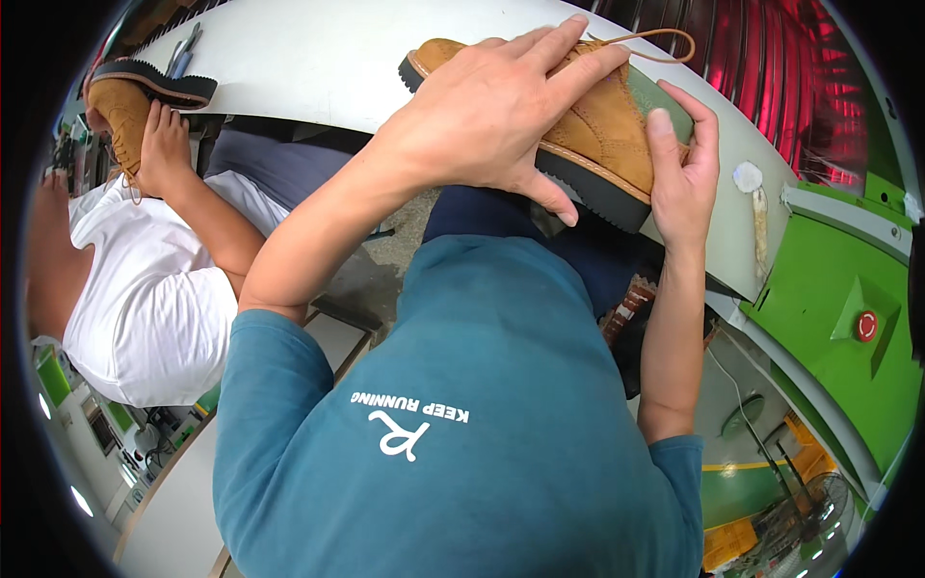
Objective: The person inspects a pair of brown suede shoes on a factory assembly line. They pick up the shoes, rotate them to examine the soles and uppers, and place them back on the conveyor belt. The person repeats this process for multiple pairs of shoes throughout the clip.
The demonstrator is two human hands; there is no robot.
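Note:
A tan suede boot (597, 135) with a thick black ridged sole lies over the near edge of the white table, toe to the left and heel to the right. My left hand (487, 111) spans it from above, fingers stretched across the upper and thumb down by the sole's near side. At the heel my right hand (686, 173) grips with the thumb on the near side and fingers behind. A brown lace (665, 43) loops out beyond the boot. Green material (660, 96) shows at its opening; the inside is hidden.
To the left, a co-worker in a white shirt (164, 289) holds a similar tan boot (120, 106). Pen-like tools (183, 53) lie on the white table (299, 58). At right stand a brush-like tool (756, 207) and a green machine (829, 308) with a red button; red-lit rods (752, 77) are behind.

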